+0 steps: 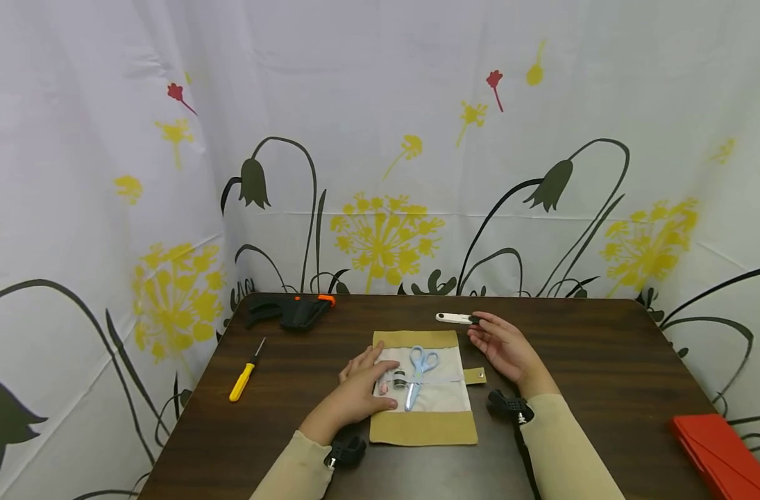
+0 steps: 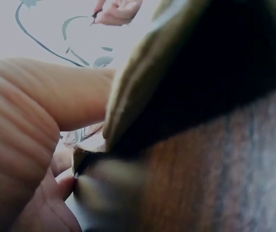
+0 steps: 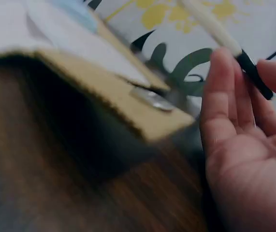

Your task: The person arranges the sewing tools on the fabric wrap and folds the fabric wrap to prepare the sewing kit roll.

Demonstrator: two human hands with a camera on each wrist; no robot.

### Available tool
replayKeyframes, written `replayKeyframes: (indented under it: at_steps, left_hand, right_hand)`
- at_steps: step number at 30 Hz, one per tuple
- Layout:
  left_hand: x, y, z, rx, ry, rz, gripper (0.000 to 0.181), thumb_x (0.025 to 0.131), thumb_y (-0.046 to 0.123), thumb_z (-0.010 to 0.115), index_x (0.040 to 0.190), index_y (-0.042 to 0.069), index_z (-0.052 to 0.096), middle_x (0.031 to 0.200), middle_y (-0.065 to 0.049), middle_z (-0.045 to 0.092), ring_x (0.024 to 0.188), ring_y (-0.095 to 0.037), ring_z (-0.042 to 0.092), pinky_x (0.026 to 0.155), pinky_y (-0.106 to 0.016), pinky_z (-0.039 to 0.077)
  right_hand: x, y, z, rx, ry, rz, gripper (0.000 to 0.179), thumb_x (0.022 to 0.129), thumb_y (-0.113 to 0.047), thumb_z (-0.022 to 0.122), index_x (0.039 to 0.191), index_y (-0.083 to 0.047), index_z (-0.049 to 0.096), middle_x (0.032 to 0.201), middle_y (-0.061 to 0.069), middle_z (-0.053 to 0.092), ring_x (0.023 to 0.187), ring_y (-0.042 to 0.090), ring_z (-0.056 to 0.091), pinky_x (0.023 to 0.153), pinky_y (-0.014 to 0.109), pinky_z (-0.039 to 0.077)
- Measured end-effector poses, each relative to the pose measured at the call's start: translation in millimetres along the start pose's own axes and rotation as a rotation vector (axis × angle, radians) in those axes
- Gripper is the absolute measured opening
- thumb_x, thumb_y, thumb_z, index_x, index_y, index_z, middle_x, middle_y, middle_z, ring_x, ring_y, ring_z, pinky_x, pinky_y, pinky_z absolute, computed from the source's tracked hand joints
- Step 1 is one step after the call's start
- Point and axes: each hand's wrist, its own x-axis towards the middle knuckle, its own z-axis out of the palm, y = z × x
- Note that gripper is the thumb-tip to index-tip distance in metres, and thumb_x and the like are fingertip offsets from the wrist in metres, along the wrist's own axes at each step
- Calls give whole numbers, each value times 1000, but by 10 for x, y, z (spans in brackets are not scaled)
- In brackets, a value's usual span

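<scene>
A tan fabric sewing-kit pouch (image 1: 423, 428) lies unfolded at the middle of the table, its pale lining facing up. Light-blue scissors (image 1: 413, 392) and small thread spools (image 1: 400, 378) sit under a strap across it. My left hand (image 1: 355, 390) grips the pouch's left edge, and the left wrist view shows the thumb (image 2: 79, 94) against the fabric. To the right, my right hand (image 1: 503, 345) pinches the black end of a slim white tool (image 1: 454, 318) beyond the pouch's upper right corner. Its exact kind is unclear. A snap tab (image 1: 475, 376) sticks out from the pouch's right side.
On the left of the dark wooden table (image 1: 604, 361) lies a yellow-handled screwdriver (image 1: 242, 382). Behind it is a black-and-orange clamp-like tool (image 1: 298, 312). A red case (image 1: 723, 451) sits at the right edge. A flower-patterned curtain (image 1: 380, 104) hangs behind.
</scene>
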Motion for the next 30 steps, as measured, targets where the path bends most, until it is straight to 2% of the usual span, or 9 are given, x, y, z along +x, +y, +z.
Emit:
replayKeyframes:
  at_steps: [5, 8, 10, 14, 17, 20, 23, 25, 30]
  left_hand:
    - [-20, -44, -2, 5, 50, 7, 65, 89, 21, 90, 149, 16, 64, 181, -21, 22, 164, -52, 18, 122, -81, 8]
    - [-35, -69, 4, 7, 78, 18, 62, 89, 17, 89, 147, 15, 65, 179, -23, 23, 161, -55, 22, 121, -82, 8]
    - [-39, -78, 11, 9, 78, 17, 62, 90, 17, 89, 147, 16, 65, 180, -22, 24, 161, -54, 22, 121, -81, 8]
    - [-34, -66, 22, -3, 57, 15, 59, 90, 18, 88, 145, 16, 66, 180, -21, 24, 162, -53, 22, 121, -81, 8]
    - [-31, -46, 20, -4, 47, -8, 58, 91, 20, 88, 145, 18, 67, 181, -18, 24, 164, -51, 20, 123, -80, 7]
    - [-35, -26, 20, 3, 49, -24, 57, 92, 21, 88, 145, 19, 67, 181, -16, 24, 164, -49, 21, 124, -79, 8]
    - [-32, -7, 29, 8, 44, -26, 57, 93, 22, 87, 146, 20, 67, 181, -16, 23, 165, -49, 21, 124, -79, 8]
    - [-27, 1, 39, 6, 41, -22, 56, 93, 22, 87, 145, 21, 67, 181, -16, 23, 165, -49, 20, 124, -79, 8]
    - [1, -7, 51, -13, 44, 14, 60, 91, 21, 87, 147, 20, 65, 180, -19, 24, 164, -52, 19, 122, -81, 5]
  right_hand:
    - [-169, 66, 52, 138, -57, -104, 33, 120, -11, 35, 139, -8, 62, 114, 6, 71, 108, 18, 70, 98, 28, 60]
    - [-212, 124, 140, 143, -121, -143, 40, 121, -14, 30, 133, -13, 68, 111, 3, 74, 106, 18, 72, 99, 30, 61]
    - [-224, 155, 194, 115, -150, -164, 40, 121, -17, 29, 133, -16, 67, 113, 2, 74, 105, 17, 74, 100, 31, 62]
    - [-220, 194, 261, -8, -90, -195, 31, 121, -25, 36, 141, -14, 56, 121, 4, 68, 102, 20, 79, 96, 36, 65]
    - [-195, 205, 321, -154, -18, -172, 41, 119, -30, 41, 154, -7, 41, 123, 9, 62, 96, 22, 81, 91, 41, 66]
    - [-187, 200, 413, -358, 52, -164, 50, 118, -26, 47, 161, -5, 31, 115, 10, 60, 86, 19, 78, 82, 41, 68]
    - [-217, 194, 504, -549, 116, -203, 50, 116, -13, 53, 161, -4, 34, 107, 13, 59, 80, 20, 74, 75, 42, 68]
    - [-239, 195, 555, -628, 129, -236, 49, 112, -3, 56, 158, -1, 37, 109, 15, 56, 82, 21, 74, 76, 44, 68]
    - [-249, 234, 626, -657, 81, -256, 44, 108, 6, 59, 150, 3, 46, 123, 22, 54, 89, 18, 77, 84, 44, 67]
